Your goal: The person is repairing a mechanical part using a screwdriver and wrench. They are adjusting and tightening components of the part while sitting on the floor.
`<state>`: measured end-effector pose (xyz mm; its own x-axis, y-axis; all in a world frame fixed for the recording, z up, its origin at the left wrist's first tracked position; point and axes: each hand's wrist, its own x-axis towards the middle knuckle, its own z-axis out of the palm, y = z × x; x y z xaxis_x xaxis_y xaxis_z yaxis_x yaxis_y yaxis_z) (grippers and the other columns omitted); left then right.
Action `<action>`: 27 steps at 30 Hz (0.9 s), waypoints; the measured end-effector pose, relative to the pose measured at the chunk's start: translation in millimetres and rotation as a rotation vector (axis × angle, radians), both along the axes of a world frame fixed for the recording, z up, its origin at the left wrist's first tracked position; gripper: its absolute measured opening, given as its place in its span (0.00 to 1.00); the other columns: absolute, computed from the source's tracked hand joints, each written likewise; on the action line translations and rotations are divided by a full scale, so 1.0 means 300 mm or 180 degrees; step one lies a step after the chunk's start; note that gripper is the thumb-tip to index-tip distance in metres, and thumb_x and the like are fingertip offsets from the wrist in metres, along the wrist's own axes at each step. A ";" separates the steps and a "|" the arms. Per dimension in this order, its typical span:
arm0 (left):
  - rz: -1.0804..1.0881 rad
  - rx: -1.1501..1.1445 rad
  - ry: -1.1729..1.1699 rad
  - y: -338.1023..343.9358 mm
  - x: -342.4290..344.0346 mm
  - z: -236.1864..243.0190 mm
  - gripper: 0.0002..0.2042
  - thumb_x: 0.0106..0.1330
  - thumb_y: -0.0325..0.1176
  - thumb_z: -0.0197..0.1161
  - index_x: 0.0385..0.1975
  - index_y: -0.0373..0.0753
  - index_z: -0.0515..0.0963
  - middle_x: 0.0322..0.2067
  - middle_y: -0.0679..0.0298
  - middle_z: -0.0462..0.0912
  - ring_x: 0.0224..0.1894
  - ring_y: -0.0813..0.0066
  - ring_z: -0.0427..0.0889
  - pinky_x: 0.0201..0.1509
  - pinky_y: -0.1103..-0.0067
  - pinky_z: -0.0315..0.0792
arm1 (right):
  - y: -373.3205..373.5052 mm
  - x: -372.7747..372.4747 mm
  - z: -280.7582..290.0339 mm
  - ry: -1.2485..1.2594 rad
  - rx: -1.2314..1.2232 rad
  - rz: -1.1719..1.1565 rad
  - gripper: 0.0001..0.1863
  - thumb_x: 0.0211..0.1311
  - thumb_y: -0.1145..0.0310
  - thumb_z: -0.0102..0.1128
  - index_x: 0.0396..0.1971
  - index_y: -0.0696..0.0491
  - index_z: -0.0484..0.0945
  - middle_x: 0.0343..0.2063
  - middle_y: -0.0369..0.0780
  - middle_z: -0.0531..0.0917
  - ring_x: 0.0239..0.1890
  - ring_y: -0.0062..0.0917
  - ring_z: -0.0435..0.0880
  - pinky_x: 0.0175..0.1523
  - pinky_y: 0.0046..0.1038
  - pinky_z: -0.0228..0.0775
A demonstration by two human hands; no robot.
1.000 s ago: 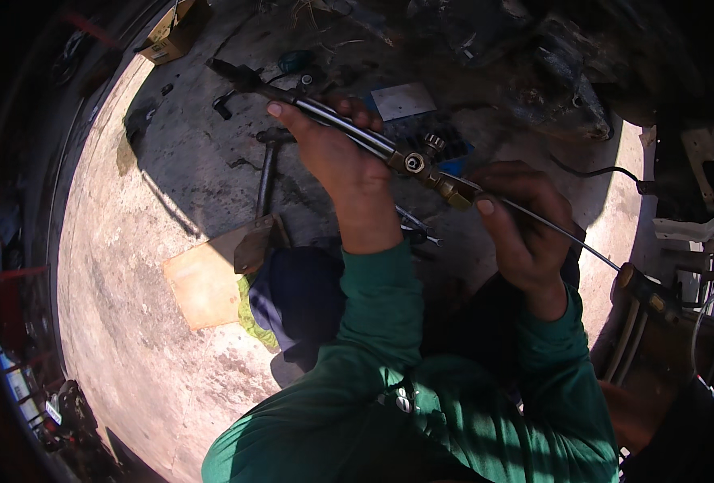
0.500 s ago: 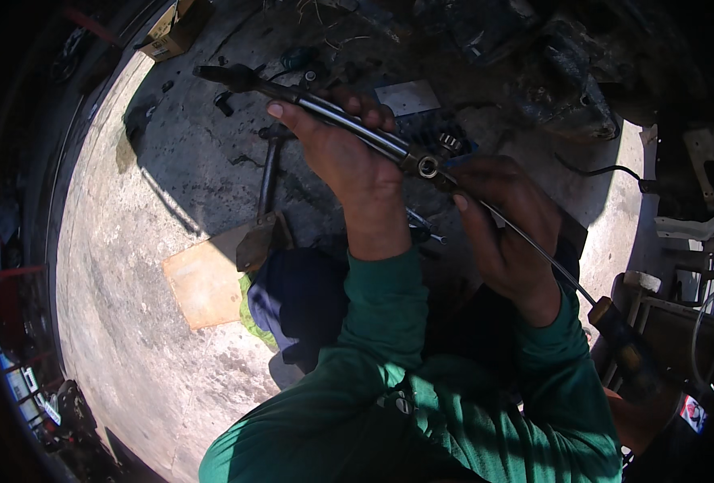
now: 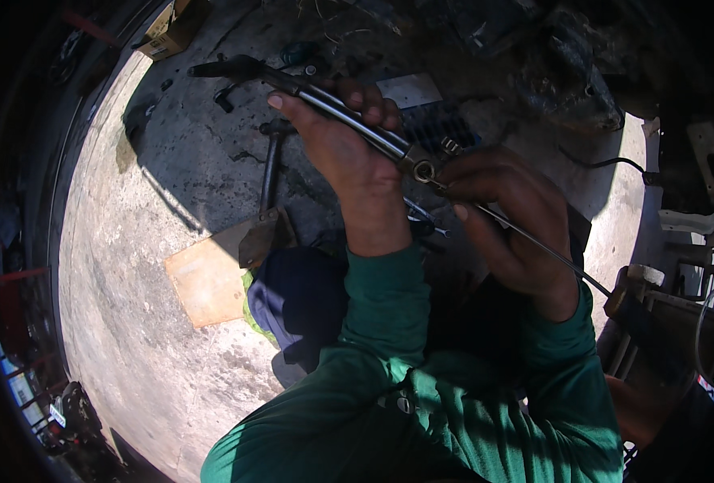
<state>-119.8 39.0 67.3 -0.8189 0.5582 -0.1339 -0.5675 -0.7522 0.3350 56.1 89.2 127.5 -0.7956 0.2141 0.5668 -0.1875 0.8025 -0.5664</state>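
A shiny metal shaft (image 3: 357, 122) lies slantwise across the palm of my left hand (image 3: 345, 149). My left thumb and fingers close round it. Its dark, flattened far end (image 3: 226, 68) points up and left; at the near end is a block with a round ring (image 3: 424, 171). Close beside that ring, my right hand (image 3: 522, 213) pinches the thin blade (image 3: 546, 253) of a long screwdriver. The blade's tip reaches the ring's edge, partly covered by my fingers. Its dark handle (image 3: 627, 298) with a lighter collar is at the right, near another person's forearm (image 3: 639, 410).
On the concrete floor lie a hammer (image 3: 270, 173), a brown board (image 3: 208, 282), a wrench (image 3: 441, 233) and a pale plate (image 3: 409, 90). Beyond my right hand is a small toothed part (image 3: 451, 145). Large dark metal castings (image 3: 574, 88) stand back right; a cardboard box (image 3: 171, 32) sits back left.
The screwdriver's handle has swung up and slightly right, so the blade lies flatter. My right fingers have shifted slightly left, against the ring. The left hand's grip looks the same.
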 end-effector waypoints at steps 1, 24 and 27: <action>0.0037 -0.0032 0.0038 0.001 0.001 0.000 0.32 0.70 0.73 0.39 0.34 0.45 0.68 0.19 0.66 0.68 0.17 0.74 0.68 0.18 0.77 0.64 | 0.004 0.000 0.002 -0.0049 0.0002 0.0074 0.11 0.53 0.83 0.65 0.38 0.60 0.79 0.37 0.47 0.85 0.38 0.43 0.86 0.44 0.38 0.79; -0.0018 -0.0073 0.0551 0.016 0.018 -0.006 0.33 0.70 0.73 0.39 0.36 0.45 0.70 0.19 0.66 0.69 0.15 0.75 0.69 0.16 0.78 0.65 | 0.021 0.026 0.004 -0.0384 -0.0317 -0.0073 0.07 0.57 0.79 0.61 0.36 0.62 0.81 0.35 0.48 0.86 0.39 0.36 0.88 0.45 0.33 0.78; -0.0014 -0.0045 0.0521 0.018 0.021 -0.003 0.32 0.71 0.73 0.39 0.36 0.45 0.70 0.19 0.67 0.69 0.15 0.75 0.69 0.16 0.78 0.65 | 0.018 0.029 -0.005 -0.0360 -0.0509 -0.0140 0.07 0.57 0.79 0.61 0.36 0.62 0.81 0.35 0.48 0.86 0.39 0.36 0.88 0.45 0.33 0.78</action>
